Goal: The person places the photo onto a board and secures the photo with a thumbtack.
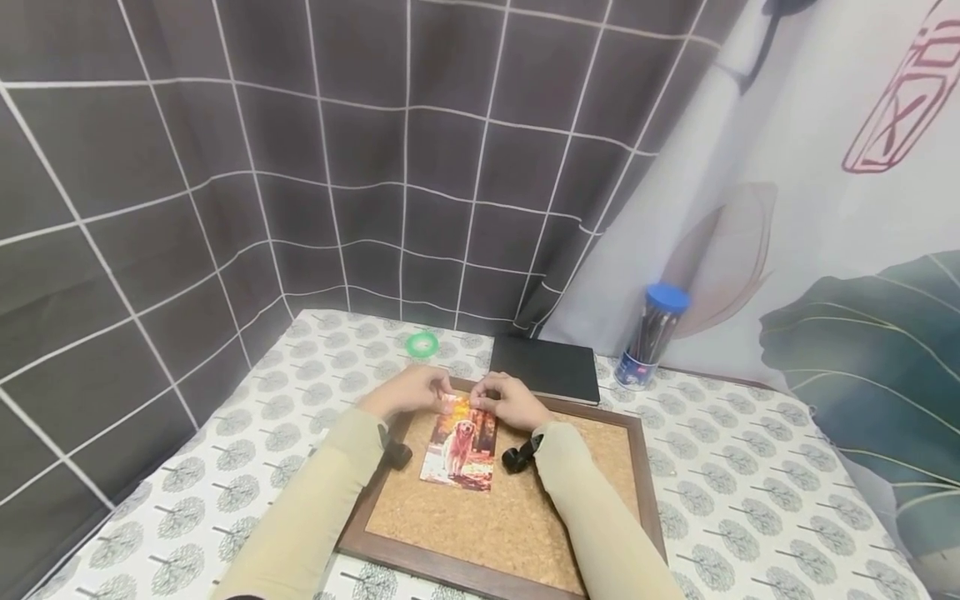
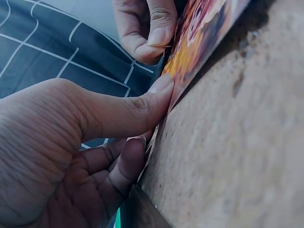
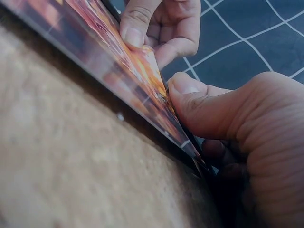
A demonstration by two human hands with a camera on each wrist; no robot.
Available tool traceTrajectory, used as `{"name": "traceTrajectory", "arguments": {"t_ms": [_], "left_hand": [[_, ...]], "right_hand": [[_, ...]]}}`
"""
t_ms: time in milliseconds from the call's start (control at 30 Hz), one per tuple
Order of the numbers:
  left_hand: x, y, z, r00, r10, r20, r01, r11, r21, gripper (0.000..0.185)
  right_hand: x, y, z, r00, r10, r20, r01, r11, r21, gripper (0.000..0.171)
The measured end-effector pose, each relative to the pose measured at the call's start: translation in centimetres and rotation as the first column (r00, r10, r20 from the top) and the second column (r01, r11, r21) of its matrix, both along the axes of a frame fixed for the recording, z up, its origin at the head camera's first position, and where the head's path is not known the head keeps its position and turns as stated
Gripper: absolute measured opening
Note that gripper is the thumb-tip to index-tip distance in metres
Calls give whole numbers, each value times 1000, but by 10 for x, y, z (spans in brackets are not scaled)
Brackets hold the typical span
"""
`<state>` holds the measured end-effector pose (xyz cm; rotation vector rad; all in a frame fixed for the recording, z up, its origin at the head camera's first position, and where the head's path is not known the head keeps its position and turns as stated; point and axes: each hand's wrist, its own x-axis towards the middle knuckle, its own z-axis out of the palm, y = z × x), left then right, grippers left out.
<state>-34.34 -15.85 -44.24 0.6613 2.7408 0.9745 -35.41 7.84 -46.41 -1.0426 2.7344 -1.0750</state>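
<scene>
A photo of a golden dog (image 1: pixel 460 446) lies on a cork board (image 1: pixel 517 500) with a brown wooden frame. Both hands meet at the photo's far edge. My left hand (image 1: pixel 415 390) pinches the top left corner, thumb (image 2: pixel 137 109) on the print and fingers curled under it. My right hand (image 1: pixel 508 400) pinches the top right corner, thumb (image 3: pixel 199 102) pressed on the photo (image 3: pixel 128 71). The far edge looks lifted slightly off the cork (image 2: pixel 237 142). A small black wrist camera sits on each sleeve.
A black notebook (image 1: pixel 544 367) lies just behind the board. A green tape roll (image 1: pixel 422 343) sits at the far left, and a blue-lidded pen tube (image 1: pixel 651 336) stands at the far right. Grid-patterned dark cloth and a leaf-print curtain close in the table.
</scene>
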Motion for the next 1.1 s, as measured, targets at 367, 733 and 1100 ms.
{"name": "traceTrajectory", "arguments": {"t_ms": [367,733,1100], "left_hand": [[1,3,4,1000,3,2,-3,1000,8,22],[9,2,4,999,29,20,-30,999,27,21],[9,5,6,999,33,30,-34,999,27,21]], "right_hand": [[1,-3,2,998,-13,-56,16,998,53,6],[5,-11,3,995,-22,-100,32,994,100,7],[5,-16,10,993,-112,44,107,989,106,4]]}}
